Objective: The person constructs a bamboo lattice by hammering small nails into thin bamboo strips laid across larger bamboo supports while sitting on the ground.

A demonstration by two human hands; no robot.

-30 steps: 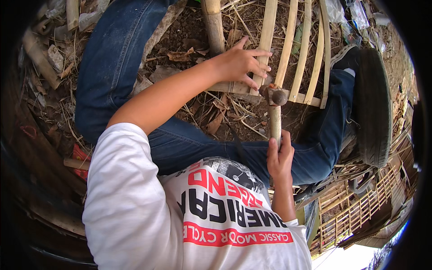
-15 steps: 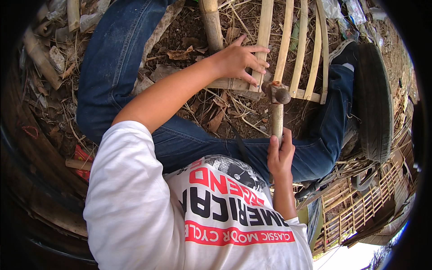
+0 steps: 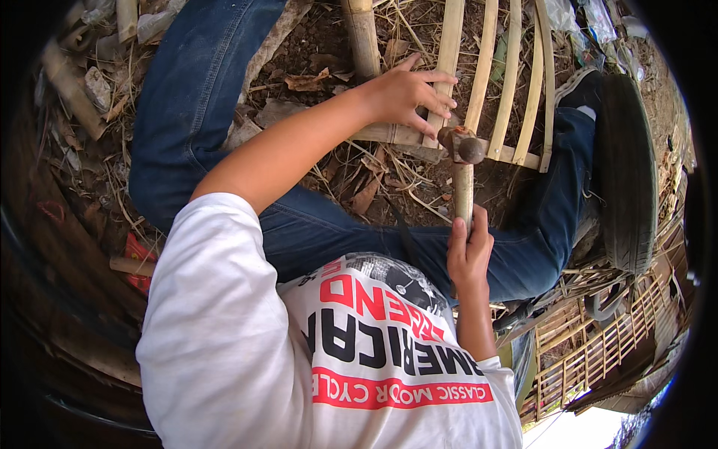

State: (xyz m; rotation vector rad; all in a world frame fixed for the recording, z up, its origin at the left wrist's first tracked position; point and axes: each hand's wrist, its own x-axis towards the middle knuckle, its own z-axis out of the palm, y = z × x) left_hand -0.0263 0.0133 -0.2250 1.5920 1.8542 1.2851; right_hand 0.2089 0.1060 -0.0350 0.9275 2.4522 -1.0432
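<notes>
Basically, one black tyre (image 3: 632,176) is at the right. Left of it, on the far side, five bamboo slats (image 3: 509,75) meet one bamboo crosspiece (image 3: 390,135). One hammer (image 3: 463,183) points from near toward that crosspiece; whether its head touches wood is hard to judge. Of two hands, the right hand (image 3: 470,254) grasps the hammer, while the left hand (image 3: 410,97), loosely spread, lies over the leftmost slat (image 3: 450,37).

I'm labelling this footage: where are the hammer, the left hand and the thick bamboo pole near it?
Hammer (image 3: 463,182), head view: upper handle.
Left hand (image 3: 404,96), head view: back of hand.
Thick bamboo pole (image 3: 362,39), head view: mid-shaft.
</notes>
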